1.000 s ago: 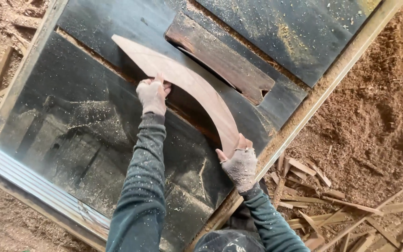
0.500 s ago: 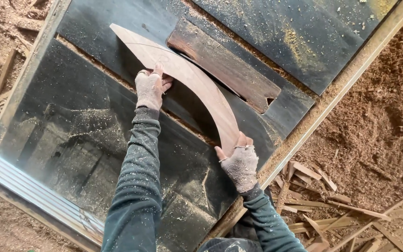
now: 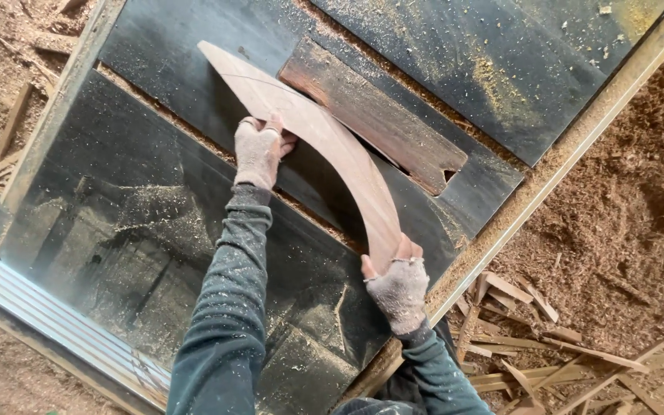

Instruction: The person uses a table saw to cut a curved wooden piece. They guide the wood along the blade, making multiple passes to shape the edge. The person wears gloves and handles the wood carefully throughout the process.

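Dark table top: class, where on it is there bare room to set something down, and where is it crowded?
Free: the dark table top left of the left hand, out to the metal rail; also the far panel beyond the wooden block, dusty only. Crowded: the middle, where the curved board lies between both hands, the right hand at its near end.

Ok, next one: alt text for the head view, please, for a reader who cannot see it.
Two gloved hands press a curved wooden board flat on a dark, sawdust-strewn saw table: the left hand at its middle, the right hand at its near end. A rectangular wooden block lies beside it, and wood offcuts litter the sawdust floor to the right.
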